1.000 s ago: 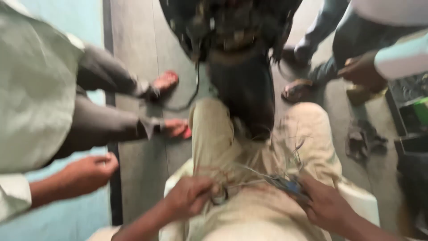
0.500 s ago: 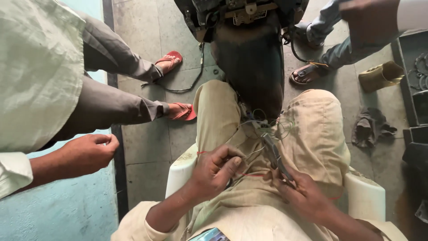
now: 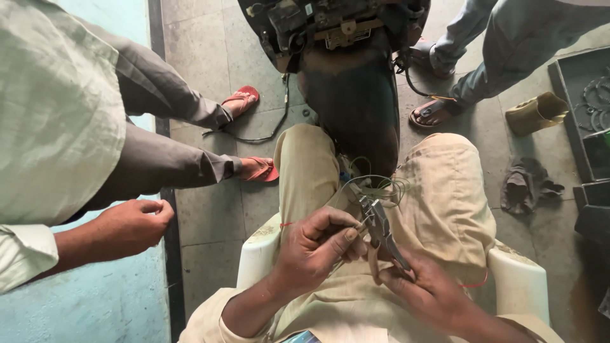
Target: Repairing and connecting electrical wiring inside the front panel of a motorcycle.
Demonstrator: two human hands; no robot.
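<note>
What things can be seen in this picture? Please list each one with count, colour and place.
pliers: 1, grey metal, in right hand, over the lap
wires: several thin, greenish and pale, between the knees
chair: 1, white, under the person
vehicle: 1, black, top centre
cable: 1, black, on floor
sandals: 2, red, on a bystander's feet, left
rag: 1, dark, floor right
tray: 1, dark, right edge
bystander's hand: 1, left
left hand: pinching wires beside the pliers
right hand: gripping the pliers' handles
</note>
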